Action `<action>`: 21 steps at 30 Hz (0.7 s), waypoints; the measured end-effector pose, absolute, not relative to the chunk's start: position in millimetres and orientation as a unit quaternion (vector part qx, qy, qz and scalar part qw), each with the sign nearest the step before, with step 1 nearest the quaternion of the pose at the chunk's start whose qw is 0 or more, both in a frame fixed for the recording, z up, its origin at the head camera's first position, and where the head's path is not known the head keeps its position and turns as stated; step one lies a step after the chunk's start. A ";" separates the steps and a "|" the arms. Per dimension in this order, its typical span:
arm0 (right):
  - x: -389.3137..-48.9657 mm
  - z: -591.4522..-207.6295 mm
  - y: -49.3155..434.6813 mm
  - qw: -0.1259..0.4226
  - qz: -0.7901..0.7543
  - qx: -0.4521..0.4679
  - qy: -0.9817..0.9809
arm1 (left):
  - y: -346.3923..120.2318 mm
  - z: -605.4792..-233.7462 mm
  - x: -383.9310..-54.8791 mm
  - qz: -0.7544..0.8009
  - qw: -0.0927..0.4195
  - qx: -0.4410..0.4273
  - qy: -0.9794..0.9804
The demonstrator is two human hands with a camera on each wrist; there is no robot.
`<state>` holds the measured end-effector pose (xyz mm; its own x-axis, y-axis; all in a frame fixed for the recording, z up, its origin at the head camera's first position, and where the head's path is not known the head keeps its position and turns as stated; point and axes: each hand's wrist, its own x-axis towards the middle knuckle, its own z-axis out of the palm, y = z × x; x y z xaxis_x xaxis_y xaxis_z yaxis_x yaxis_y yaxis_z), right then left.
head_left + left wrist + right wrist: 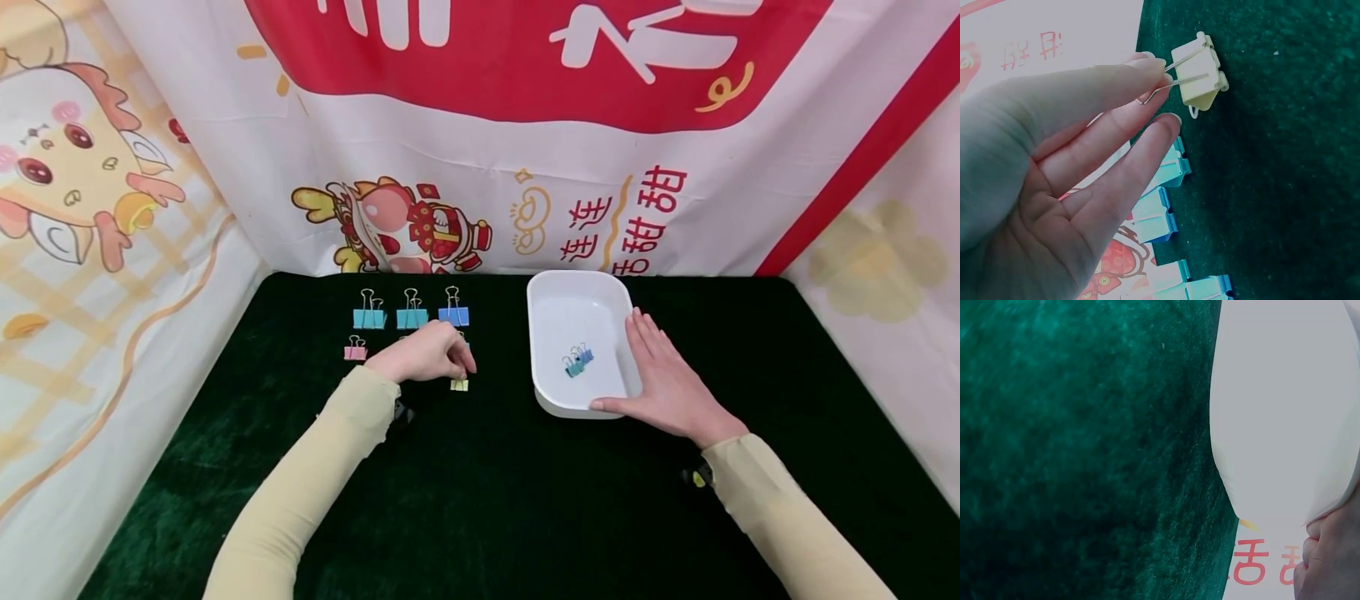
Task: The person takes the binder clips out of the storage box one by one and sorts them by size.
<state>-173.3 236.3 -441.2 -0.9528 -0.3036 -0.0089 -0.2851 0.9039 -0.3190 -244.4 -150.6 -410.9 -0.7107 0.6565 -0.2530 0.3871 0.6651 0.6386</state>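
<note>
My left hand (426,352) pinches a wire handle of the yellow binder clip (1195,80) between thumb and fingertips. In the head view the yellow clip (460,386) shows just below my fingertips, over the dark green cloth. Straight along the right side of a white plastic tub (547,350) lie the fingers of my right hand (670,385), its thumb at the near rim. Inside the tub are a teal binder clip (574,367) and a small blue one (585,354). The right wrist view shows mostly the tub's wall (1285,406).
Behind my left hand, larger clips stand in a row: teal (369,318), teal (412,318) and blue (454,316). A pink clip (356,352) sits left of the hand, which partly hides other small clips. A printed white cloth (450,133) hangs along the back.
</note>
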 end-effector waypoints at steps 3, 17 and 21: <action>-173.2 -441.3 235.7 0.030 -0.160 -0.151 0.975 | -148.7 -410.8 -244.0 0.280 0.237 0.299 0.881; -172.8 -440.3 235.5 0.029 -0.160 -0.152 0.975 | -140.0 -402.4 -245.6 0.317 0.152 0.300 0.887; -172.7 -440.6 236.0 0.027 -0.160 -0.155 0.975 | -129.4 -394.9 -243.3 0.344 0.105 0.305 0.882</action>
